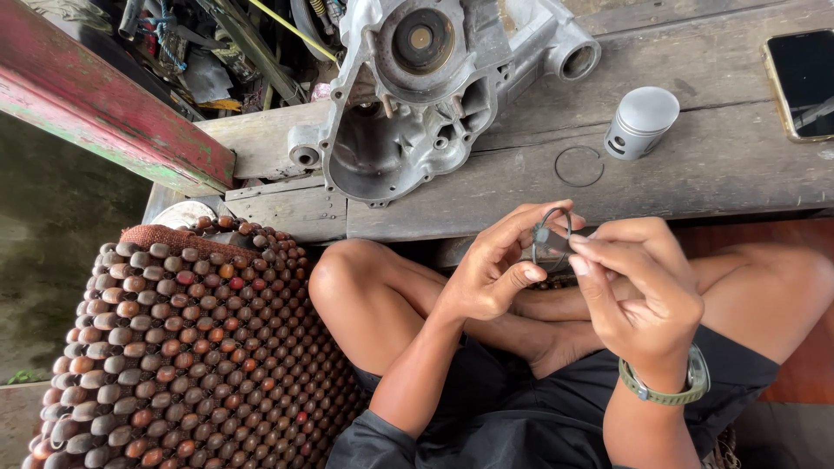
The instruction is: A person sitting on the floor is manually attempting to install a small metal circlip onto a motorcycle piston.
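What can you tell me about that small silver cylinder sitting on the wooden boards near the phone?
The piston is a short, silvery-grey metal cylinder with a flat, smooth crown and a round hole in its side wall. It lies tilted on the weathered wooden boards, untouched by either hand. A thin wire ring lies just beside it, apart.

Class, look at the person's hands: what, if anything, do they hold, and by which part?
Both hands, left and right, hold a thin dark ring by its rim, pinched between fingertips on opposite sides.
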